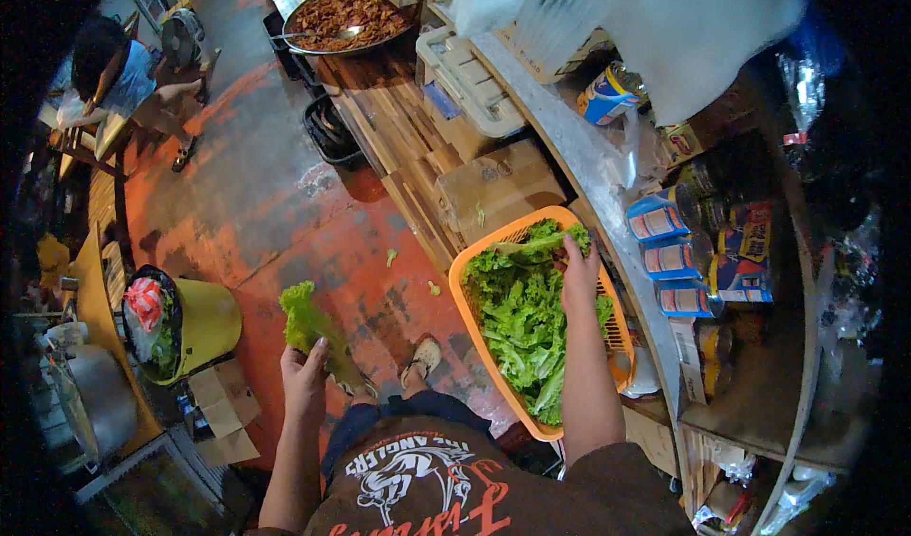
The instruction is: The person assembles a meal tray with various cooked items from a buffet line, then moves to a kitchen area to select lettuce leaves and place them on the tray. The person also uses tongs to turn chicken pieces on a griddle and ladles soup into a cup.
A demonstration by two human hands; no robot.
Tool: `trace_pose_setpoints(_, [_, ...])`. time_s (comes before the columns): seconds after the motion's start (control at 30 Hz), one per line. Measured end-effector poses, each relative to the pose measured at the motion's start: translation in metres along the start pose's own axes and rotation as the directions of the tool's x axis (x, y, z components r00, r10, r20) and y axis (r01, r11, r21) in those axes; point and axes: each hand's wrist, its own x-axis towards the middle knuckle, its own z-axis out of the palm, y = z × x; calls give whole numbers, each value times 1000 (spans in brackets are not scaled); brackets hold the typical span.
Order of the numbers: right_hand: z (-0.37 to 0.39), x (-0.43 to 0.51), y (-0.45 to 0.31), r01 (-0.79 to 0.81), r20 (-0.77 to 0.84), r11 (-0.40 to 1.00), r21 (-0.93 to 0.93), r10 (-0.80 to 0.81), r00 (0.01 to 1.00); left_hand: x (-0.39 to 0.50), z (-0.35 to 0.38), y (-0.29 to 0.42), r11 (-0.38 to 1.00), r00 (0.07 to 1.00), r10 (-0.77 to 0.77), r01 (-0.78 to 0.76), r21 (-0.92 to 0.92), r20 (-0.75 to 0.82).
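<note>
My left hand (304,369) grips a green lettuce leaf (299,315), held out over the floor left of my body. An orange plastic basket (461,280) stands to my right, heaped with loose curly lettuce (523,330). Over its far right part is my right hand (580,276), with thumb and fingers pinching another lettuce leaf (544,242) above the pile. Part of the basket's right side is hidden behind my right forearm.
A wooden counter (384,134) carries a large pan of cooked food (349,16) with a spoon. Cans (662,216) fill the shelf at right. A yellow bin (210,322) with a black liner stands at left. Lettuce scraps (434,288) lie on the floor. Another person (132,73) sits far left.
</note>
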Motion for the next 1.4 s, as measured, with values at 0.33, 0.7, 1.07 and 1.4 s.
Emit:
trace_pose_setpoints(0.33, [57, -145, -88, -193, 346, 944, 269, 92, 934, 41, -15, 55, 998, 950, 41, -55, 39, 311])
trace_pose_setpoints(0.7, [-59, -151, 66, -361, -309, 915, 182, 401, 862, 98, -51, 59, 976, 946, -67, -4, 217, 318])
trace_pose_setpoints(1.07, [20, -83, 124, -251, -161, 362, -898, 263, 951, 65, 92, 32, 986, 901, -65, -7, 164, 428])
trace_pose_setpoints(1.4, [-94, -23, 65, -255, 207, 864, -434, 371, 905, 64, 86, 5, 993, 975, -41, 14, 121, 219])
